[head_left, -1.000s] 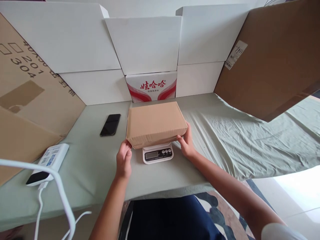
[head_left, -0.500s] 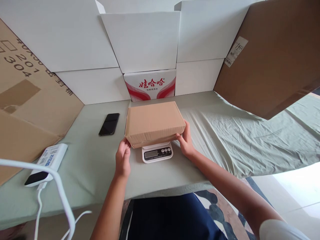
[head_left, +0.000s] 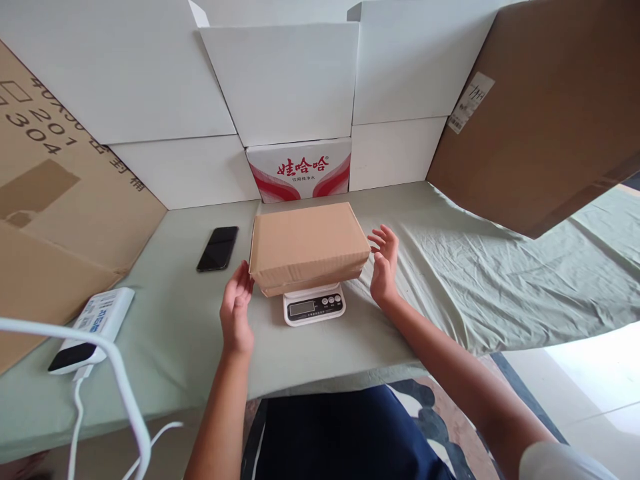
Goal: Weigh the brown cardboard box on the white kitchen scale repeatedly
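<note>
A brown cardboard box [head_left: 307,243] rests on a white digital kitchen scale [head_left: 315,321], covering its weighing platform. The scale's small display and round buttons show in front of the box; I can make out no digits. Beside the box's left end is my left hand [head_left: 237,310], fingers stretched and close to the corner; whether they touch it I cannot tell. Off the right end, my right hand [head_left: 385,267] is raised with its fingers apart, holding nothing.
Left of the box lies a black phone [head_left: 218,249]. A white power bank [head_left: 93,330] with a white cable [head_left: 120,373] sits at the left. White boxes [head_left: 285,83] and a red-and-white carton [head_left: 300,170] line the back. Large brown cardboard panels [head_left: 540,113] flank the green cloth [head_left: 425,267].
Both hands have let go of the box's lower edges and moved outward, the right one also upward. The box stays on the scale.
</note>
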`<state>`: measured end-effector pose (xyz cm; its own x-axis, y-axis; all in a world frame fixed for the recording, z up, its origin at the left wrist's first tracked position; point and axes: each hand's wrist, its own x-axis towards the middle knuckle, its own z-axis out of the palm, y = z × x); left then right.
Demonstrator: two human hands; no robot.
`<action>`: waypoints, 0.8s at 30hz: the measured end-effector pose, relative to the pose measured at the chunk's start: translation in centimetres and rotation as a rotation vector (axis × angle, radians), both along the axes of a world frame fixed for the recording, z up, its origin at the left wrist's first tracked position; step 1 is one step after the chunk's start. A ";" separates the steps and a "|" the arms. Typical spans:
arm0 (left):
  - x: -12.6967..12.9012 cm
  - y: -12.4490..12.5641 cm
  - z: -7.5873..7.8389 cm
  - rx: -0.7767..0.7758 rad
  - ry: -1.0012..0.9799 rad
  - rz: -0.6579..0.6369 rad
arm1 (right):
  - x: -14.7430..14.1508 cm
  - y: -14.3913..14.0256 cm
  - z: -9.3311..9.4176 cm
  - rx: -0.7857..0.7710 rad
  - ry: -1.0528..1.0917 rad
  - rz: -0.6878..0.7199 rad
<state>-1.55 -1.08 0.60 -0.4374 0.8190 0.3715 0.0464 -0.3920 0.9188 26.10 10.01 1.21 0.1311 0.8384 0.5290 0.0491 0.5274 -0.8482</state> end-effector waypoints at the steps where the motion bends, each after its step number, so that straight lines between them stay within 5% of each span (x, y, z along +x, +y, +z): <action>1: 0.0 0.0 0.0 -0.005 0.003 0.001 | 0.0 0.2 -0.1 -0.015 0.014 0.005; 24: 0.1 0.0 -0.4 -0.036 -0.020 -0.014 | -0.4 -1.0 0.9 -0.003 -0.039 0.220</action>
<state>-1.48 -1.03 0.20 -0.4327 0.8378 0.3329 0.0229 -0.3590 0.9331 25.72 9.01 2.07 -0.0762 0.8461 0.5276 -0.0341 0.5266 -0.8494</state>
